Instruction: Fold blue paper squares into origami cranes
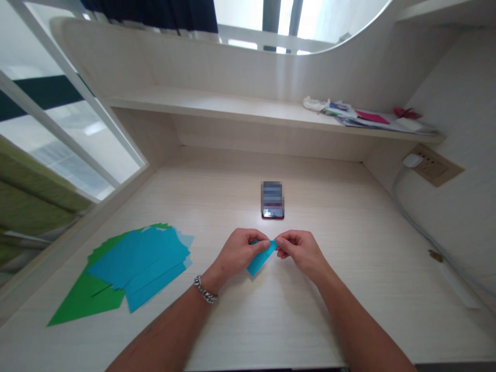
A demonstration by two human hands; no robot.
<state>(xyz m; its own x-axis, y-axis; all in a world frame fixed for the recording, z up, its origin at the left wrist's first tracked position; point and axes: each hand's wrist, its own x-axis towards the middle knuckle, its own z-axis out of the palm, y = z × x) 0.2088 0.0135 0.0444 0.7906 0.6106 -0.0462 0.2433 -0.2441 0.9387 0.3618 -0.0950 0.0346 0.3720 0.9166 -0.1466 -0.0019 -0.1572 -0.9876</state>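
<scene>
A small folded piece of blue paper (pixel 260 262) is held between my two hands, above the middle of the desk. My left hand (pixel 243 252) pinches its upper left part between thumb and fingers; a chain bracelet is on that wrist. My right hand (pixel 297 248) grips the paper's upper right tip with thumb and forefinger. Part of the paper is hidden behind my left fingers. Just beyond my hands lies a phone (pixel 273 200) with a lit, blurred screen.
At the left, several blue sheets (pixel 155 261) lie fanned over green sheets (pixel 85 299) on the desk (pixel 333 196). Papers (pixel 372 118) rest on the shelf (pixel 232 107) behind. A grey cable (pixel 411 219) runs from the wall socket (pixel 436 165) down the right side.
</scene>
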